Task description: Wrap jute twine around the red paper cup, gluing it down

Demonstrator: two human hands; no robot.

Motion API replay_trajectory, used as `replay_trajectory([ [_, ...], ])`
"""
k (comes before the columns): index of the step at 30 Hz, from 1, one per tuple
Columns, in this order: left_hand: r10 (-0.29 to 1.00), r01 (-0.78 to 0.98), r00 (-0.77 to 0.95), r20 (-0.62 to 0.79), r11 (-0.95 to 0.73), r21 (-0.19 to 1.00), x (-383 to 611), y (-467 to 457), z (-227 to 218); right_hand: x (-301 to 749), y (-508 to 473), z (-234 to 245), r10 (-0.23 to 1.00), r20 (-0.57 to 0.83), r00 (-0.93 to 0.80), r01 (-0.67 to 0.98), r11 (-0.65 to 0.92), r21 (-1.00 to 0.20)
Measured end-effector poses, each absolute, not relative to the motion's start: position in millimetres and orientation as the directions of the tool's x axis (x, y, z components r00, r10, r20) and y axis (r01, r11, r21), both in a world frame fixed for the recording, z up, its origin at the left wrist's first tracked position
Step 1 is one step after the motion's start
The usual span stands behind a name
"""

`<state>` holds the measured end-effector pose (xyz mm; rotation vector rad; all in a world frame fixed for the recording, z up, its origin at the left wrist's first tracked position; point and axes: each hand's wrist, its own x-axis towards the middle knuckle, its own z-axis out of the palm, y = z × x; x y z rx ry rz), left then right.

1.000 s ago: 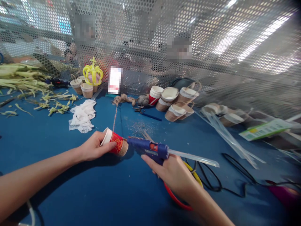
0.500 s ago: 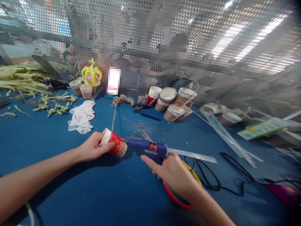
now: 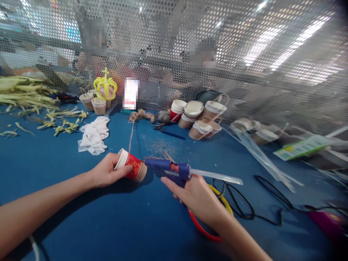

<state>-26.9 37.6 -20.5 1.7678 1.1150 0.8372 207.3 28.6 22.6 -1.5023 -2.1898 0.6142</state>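
My left hand [image 3: 110,170] is wrapped round a red paper cup [image 3: 132,166] that lies tilted, its white rim towards the left. Twine covers the cup's base end, and a strand of twine [image 3: 131,139] runs from the cup up to a twine skein [image 3: 141,115] at the back. In my right hand [image 3: 191,192] is a blue hot glue gun [image 3: 168,168], its nozzle at the cup's side near the wound twine. A clear glue stick [image 3: 217,175] sticks out of the gun's rear. Scissors [image 3: 203,232] with red and yellow handles lie partly hidden under my right hand.
Several twine-wrapped cups [image 3: 201,128] stand at the back, before a perforated metal screen [image 3: 163,43]. White cloth [image 3: 95,132] and plant strips [image 3: 24,90] lie left. Clear glue sticks [image 3: 261,156] and a black cable [image 3: 244,214] lie right. People show blurred behind the screen.
The glue gun in my right hand has shifted slightly left, its nozzle staying by the cup. The cup in my left hand has hardly moved.
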Motion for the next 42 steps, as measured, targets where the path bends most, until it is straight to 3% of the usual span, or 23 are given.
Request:
replay_trajectory([
  [5,0.935,0.299,0.349,0.056,-0.168,0.939,-26.9,37.0,-22.3,210.5,24.0,25.8,0.95,0.03,-0.312,0.798,0.279,-0.534],
  [17,0.924,0.181,0.381,0.019,-0.095,0.979,-25.9,38.6,-20.0,213.0,20.0,24.7,0.92,0.103,-0.377,0.773,0.374,-0.513],
  [31,0.935,0.308,0.347,0.068,-0.182,0.934,-26.7,37.2,-21.8,209.1,25.1,26.5,0.96,-0.032,-0.279,0.793,0.212,-0.571],
  [36,0.938,0.256,0.343,0.048,-0.142,0.956,-25.2,38.4,-20.8,211.8,23.2,23.2,0.951,0.002,-0.308,0.769,0.25,-0.588],
  [42,0.943,0.188,0.334,0.006,-0.073,0.98,-24.5,38.1,-20.7,210.7,19.4,27.1,0.935,0.056,-0.35,0.786,0.326,-0.525],
])
